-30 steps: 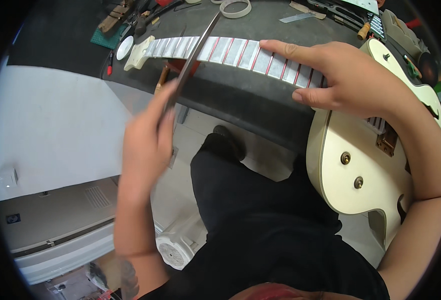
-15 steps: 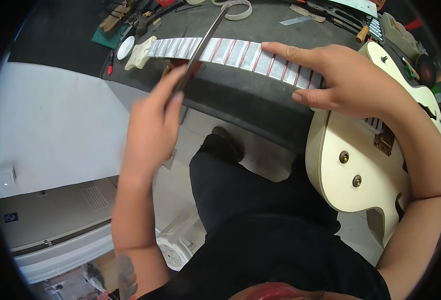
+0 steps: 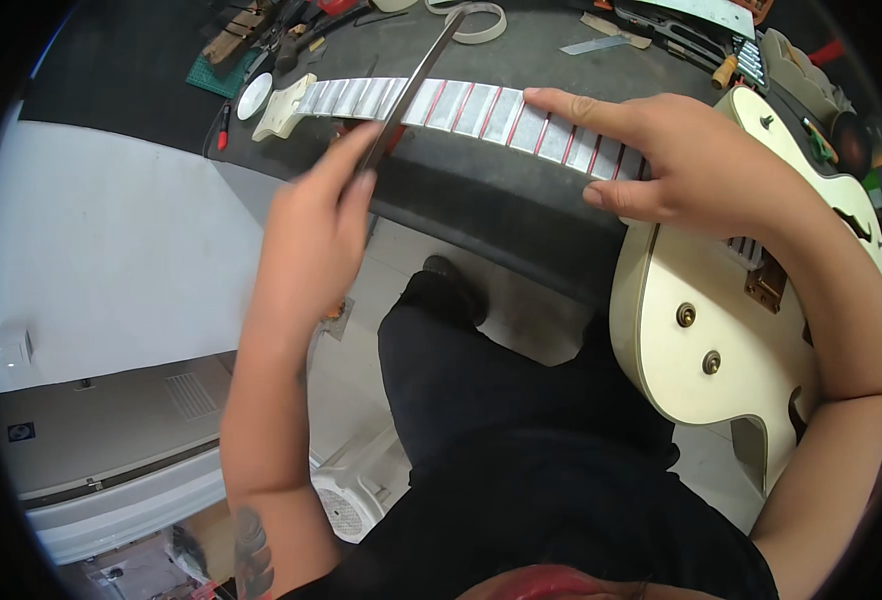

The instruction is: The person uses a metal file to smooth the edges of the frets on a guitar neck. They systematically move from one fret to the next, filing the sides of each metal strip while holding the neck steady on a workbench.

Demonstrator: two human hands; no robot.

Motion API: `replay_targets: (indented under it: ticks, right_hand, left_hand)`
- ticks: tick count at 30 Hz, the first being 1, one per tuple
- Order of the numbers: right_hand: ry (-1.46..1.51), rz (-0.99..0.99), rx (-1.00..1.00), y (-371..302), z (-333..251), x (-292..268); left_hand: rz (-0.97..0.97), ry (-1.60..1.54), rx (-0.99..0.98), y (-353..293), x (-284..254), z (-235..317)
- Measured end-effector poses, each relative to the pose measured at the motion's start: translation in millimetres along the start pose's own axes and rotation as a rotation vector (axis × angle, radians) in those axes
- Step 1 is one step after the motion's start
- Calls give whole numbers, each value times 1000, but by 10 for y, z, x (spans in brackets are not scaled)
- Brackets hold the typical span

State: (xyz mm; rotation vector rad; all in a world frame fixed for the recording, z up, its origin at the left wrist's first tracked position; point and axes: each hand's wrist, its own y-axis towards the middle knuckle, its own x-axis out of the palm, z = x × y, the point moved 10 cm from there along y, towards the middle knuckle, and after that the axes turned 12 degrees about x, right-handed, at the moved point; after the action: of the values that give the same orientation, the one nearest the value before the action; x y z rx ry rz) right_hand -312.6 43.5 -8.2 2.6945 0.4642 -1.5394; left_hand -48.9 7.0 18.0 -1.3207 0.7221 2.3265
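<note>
A cream electric guitar [image 3: 661, 340] lies with its body at my right and its neck stretching left over the bench. Silvery masking covers the fingerboard [image 3: 476, 110], leaving narrow fret lines, several of them red. My left hand [image 3: 311, 225] is closed around the near end of a long, narrow metal file [image 3: 423, 72], which lies slantwise across the neck. The hand is slightly blurred. My right hand [image 3: 686, 150] rests open near the body end of the neck, index finger on the fingerboard and thumb at its near edge; its other fingers are hidden.
A reddish support [image 3: 394, 138] shows beneath the neck. On the dark bench [image 3: 521, 215] lie a tape roll [image 3: 491, 22], a small white dish [image 3: 254, 97], a red-handled tool [image 3: 224, 127] and a metal scraper [image 3: 593, 44]. More tools crowd the back right.
My left hand and the file have shifted slightly away from me, across the neck. My right hand stays in place on the fingerboard.
</note>
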Motion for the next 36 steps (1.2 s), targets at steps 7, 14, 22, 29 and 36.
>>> replay_targets:
  ticks: [7, 14, 22, 29, 36]
  right_hand:
    - [-90, 36, 1, -25, -14, 20]
    - [11, -65, 79, 12, -69, 27]
    - [-79, 4, 34, -7, -40, 23]
    - [-22, -10, 26, 0, -34, 18]
    - [-41, 12, 63, -21, 20, -19]
  left_hand:
    - [-58, 57, -166, -1194, -160, 7]
    - [7, -19, -4, 225, 64, -57]
    - [-68, 93, -170, -1357, -228, -21]
    - [-30, -14, -64, 181, 55, -47]
    - [-48, 87, -83, -1182, -175, -22]
